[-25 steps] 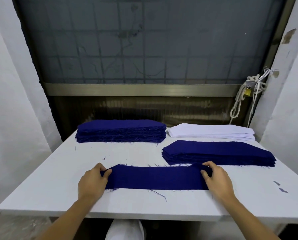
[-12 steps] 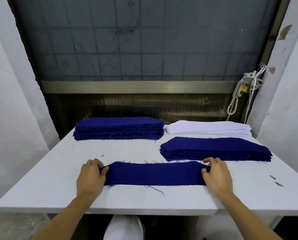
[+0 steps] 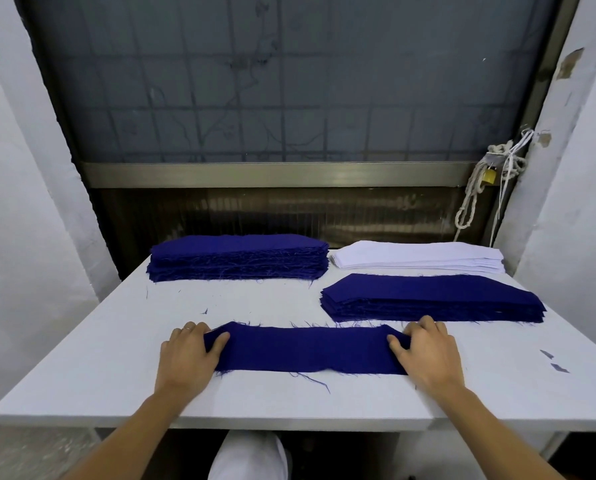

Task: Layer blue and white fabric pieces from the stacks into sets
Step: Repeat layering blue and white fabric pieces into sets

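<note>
Fabric strip (image 3: 307,349), blue and judged light, limp and fraying, is pinched at both short ends by thumb and curled fingers of left hand (image 3: 185,358) and right hand (image 3: 428,355).

no readable text, labels, brands or numbers anywhere in view

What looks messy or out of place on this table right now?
Nothing serious. Two small blue scraps lie loose near the right edge of the table, away from any stack. A long frayed thread trails from the near edge of the strip.
</note>
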